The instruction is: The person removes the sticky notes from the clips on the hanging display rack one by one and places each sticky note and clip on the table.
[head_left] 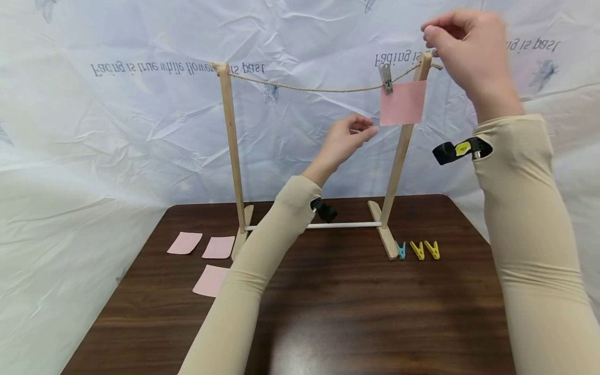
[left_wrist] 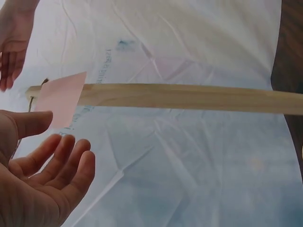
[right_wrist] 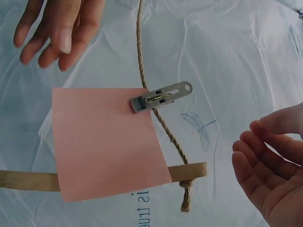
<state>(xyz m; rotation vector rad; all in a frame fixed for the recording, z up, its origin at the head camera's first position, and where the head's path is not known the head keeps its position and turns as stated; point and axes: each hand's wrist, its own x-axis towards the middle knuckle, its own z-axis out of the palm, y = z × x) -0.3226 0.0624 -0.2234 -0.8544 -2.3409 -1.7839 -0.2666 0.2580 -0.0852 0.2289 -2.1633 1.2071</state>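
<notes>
A square pink paper note (head_left: 404, 107) hangs from a twine line (head_left: 304, 90), held near its upper left corner by a grey clothespin (right_wrist: 163, 96). The line is tied between two wooden posts, and the note hangs in front of the right post (head_left: 398, 161). My left hand (head_left: 344, 139) is just left of the note, fingers loosely bent, holding nothing. Up by the top of the right post, my right hand (head_left: 478, 57) is in the air with relaxed fingers and nothing between them. In the right wrist view, both hands are apart from the note and clothespin.
Several more pink notes lie on the left of the dark wooden table (head_left: 347, 297), one partly hidden by my left sleeve. One blue clothespin (head_left: 401, 250) and two yellow clothespins (head_left: 417, 250) lie by the right foot (head_left: 385, 234). A white rod (head_left: 349, 225) joins the posts low down.
</notes>
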